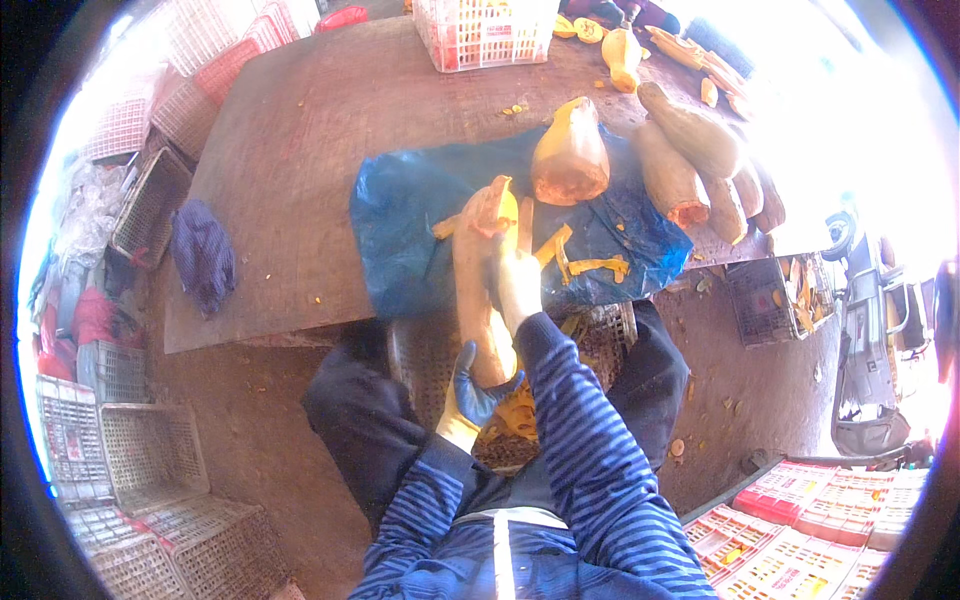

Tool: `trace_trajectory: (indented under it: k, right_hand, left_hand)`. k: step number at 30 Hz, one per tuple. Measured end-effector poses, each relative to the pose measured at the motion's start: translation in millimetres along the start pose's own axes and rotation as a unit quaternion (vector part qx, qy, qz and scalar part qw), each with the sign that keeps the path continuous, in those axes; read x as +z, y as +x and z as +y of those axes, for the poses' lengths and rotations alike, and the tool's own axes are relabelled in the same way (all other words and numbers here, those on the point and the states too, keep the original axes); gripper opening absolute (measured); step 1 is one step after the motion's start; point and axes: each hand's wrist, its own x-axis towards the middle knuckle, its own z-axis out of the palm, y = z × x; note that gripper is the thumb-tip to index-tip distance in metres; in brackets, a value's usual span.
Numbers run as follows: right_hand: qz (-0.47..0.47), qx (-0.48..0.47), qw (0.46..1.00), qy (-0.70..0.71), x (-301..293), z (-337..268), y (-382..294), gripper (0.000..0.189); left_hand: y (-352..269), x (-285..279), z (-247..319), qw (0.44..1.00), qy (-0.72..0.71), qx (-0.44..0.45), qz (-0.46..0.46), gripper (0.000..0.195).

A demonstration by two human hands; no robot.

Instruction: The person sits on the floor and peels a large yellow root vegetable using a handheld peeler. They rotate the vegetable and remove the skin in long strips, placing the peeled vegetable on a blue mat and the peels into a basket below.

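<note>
A long, partly peeled butternut-type squash (pixel 474 285) slants from the blue plastic sheet (pixel 405 210) over the table edge towards my lap. My left hand (pixel 476 394), in a blue-coated glove, cups its lower end, thumb on its near side. Against the squash's right side lies my gloved right hand (pixel 517 281), its fingers curled. Anything inside those fingers is hidden. Yellow flesh shows at the squash's top and lower right, and a strip of peel (pixel 496 201) stands at its upper end. Between my knees, a plastic crate (pixel 420 352) holds peelings (pixel 517 412).
A thick cut squash (pixel 571 161) stands on the sheet near loose peel strips (pixel 596 266). Several unpeeled squashes (pixel 697 135) are piled to the right. A white crate (pixel 484 34) sits at the table's far side, a dark checked cloth (pixel 202 255) at left. Crates (pixel 150 457) line the floor.
</note>
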Motion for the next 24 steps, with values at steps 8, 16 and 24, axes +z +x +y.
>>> trace_trajectory:
  k: [8,16,24]
  right_hand:
    - [-0.045,0.073,0.996,-0.011,-31.9,51.9,-79.6,0.040]
    - [-0.084,0.079,0.992,-0.054,-89.2,117.7,-161.8,0.044]
    - [-0.005,0.193,0.981,-0.034,-140.4,106.7,-200.7,0.042]
  left_hand:
    - [3.0,-0.7,5.8,0.993,-0.078,0.018,-0.086,0.055]
    - [3.0,-7.3,6.4,0.999,0.012,0.032,-0.005,0.061]
    - [-3.4,10.5,9.4,0.996,0.043,0.062,0.040,0.065]
